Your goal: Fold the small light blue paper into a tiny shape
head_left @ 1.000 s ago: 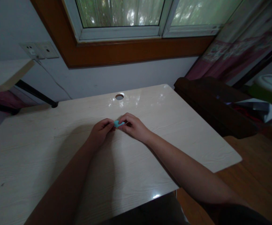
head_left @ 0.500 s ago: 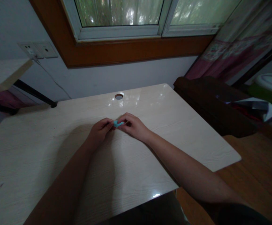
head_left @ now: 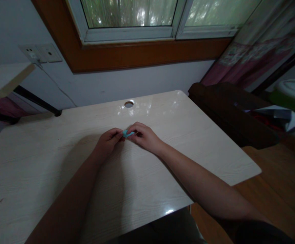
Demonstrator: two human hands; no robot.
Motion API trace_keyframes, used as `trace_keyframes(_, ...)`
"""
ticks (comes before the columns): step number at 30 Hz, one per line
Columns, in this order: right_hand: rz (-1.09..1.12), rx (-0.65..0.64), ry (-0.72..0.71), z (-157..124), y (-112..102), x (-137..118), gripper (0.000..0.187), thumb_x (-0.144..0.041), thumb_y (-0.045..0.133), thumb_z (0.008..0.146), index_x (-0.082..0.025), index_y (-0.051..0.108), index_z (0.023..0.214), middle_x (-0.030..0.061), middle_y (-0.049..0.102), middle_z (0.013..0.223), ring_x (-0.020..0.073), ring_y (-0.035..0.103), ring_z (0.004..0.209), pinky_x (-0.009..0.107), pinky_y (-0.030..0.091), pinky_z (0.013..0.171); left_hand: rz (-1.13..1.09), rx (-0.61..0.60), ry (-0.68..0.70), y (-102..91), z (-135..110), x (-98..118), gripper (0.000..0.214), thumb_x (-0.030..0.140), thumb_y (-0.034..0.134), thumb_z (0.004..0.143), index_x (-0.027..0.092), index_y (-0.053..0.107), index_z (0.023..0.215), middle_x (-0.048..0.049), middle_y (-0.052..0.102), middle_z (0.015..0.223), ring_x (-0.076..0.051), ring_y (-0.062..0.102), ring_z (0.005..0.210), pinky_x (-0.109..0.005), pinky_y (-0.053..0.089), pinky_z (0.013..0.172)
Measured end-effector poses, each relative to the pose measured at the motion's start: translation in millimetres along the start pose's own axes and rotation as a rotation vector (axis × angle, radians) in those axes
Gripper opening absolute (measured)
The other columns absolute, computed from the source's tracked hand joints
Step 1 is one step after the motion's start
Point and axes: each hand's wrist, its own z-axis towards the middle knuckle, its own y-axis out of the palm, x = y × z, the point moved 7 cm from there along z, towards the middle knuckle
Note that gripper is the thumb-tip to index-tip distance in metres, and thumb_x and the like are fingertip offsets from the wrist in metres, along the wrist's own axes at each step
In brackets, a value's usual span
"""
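A small turquoise piece [head_left: 127, 133], maybe folded paper, is pinched between both my hands just above the pale wooden desk [head_left: 61, 159]. My left hand [head_left: 108, 142] grips its left end with curled fingers. My right hand [head_left: 143, 136] holds the right end, fingers bent over it. Most of the piece is hidden by my fingertips.
A round cable hole [head_left: 129, 104] lies in the desk behind my hands. Dark brown furniture [head_left: 229, 115] stands to the right, with a wood floor [head_left: 277, 189] below. A wall socket [head_left: 39, 54] and a shelf [head_left: 2, 78] are at the left, under the window.
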Motion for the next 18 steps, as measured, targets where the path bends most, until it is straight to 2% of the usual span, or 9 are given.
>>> trace_keyframes(18,0.029,0.023,0.053,0.1,1.6,9.1,0.010,-0.027,0.070,0.085,-0.021,0.066,0.092,0.0037,0.065,0.095,0.0147,0.062,0.086,0.028,0.051,0.076,0.157,0.010,0.086,0.1,-0.1,3.0,0.024,0.036,0.051,0.093,0.019,0.066,0.085,-0.0033,0.066,0.081,-0.018,0.061,0.078,-0.028,0.046,0.074)
